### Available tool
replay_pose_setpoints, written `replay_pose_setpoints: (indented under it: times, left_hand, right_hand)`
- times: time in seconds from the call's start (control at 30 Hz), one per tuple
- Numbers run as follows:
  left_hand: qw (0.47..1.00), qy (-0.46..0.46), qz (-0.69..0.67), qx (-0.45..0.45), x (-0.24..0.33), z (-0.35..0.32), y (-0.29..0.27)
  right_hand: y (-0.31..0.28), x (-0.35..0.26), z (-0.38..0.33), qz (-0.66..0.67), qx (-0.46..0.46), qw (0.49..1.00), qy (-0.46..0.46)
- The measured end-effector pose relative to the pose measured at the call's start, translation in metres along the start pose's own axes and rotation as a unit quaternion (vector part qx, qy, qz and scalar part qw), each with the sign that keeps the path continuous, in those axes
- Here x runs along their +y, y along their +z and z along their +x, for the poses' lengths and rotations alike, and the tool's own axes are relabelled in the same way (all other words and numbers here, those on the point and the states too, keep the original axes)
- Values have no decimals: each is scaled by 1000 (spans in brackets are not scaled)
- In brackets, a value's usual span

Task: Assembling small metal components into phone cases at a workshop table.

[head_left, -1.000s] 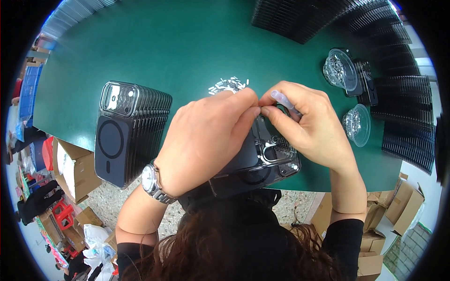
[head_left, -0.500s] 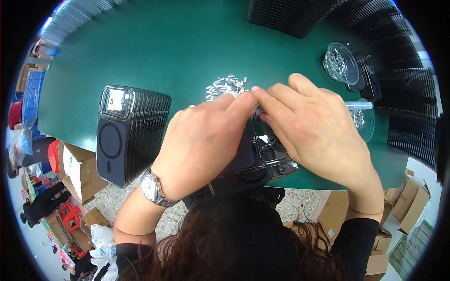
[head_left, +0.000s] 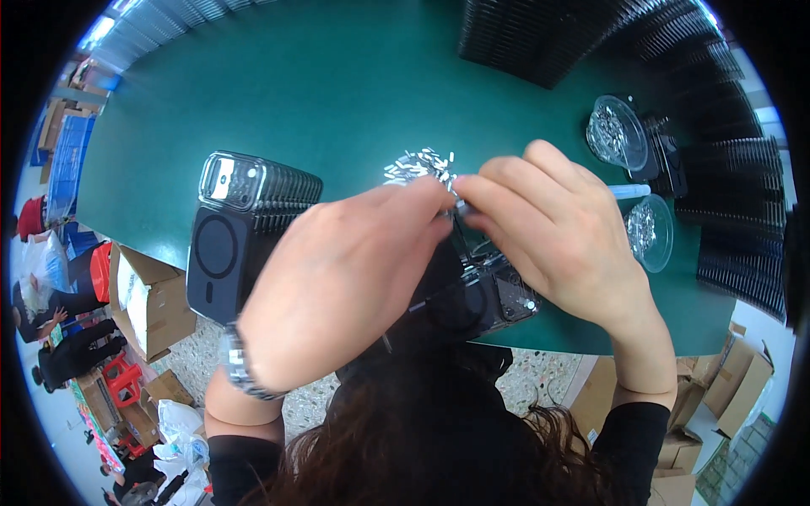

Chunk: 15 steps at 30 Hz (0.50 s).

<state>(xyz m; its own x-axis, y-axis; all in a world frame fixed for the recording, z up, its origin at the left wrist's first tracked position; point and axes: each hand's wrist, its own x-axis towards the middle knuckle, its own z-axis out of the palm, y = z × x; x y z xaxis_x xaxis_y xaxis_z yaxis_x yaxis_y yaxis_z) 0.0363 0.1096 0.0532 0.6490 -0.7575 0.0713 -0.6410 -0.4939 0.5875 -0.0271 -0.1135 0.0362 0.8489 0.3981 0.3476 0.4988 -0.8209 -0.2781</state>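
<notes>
Right hand (head_left: 553,219) turned over since second ago; translucent tube (head_left: 629,191) now juts toward table's (head_left: 337,93) right edge. Left hand (head_left: 346,253), right: fingertips narrow, nearly meeting; grip blurred, can't tell. Phone case (head_left: 468,304) below, near edge; fine handling likely unfinished.

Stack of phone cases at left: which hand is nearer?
The left hand; it is just right of the stack of phone cases. The right hand is farther right, past the left one.
</notes>
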Motion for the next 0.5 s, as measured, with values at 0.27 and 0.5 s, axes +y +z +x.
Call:
replay_pose_setpoints:
  times: [0.27, 0.5]
  left_hand:
    - [903, -164, -349, -192, -4, -11, -41]
    - [992, -14, 23, 124, -11, -56, -52]
  right_hand:
    - [-7, 1, 1, -43, 215, 964, -150]
    - [-25, 3, -21, 58, 74, 995, -41]
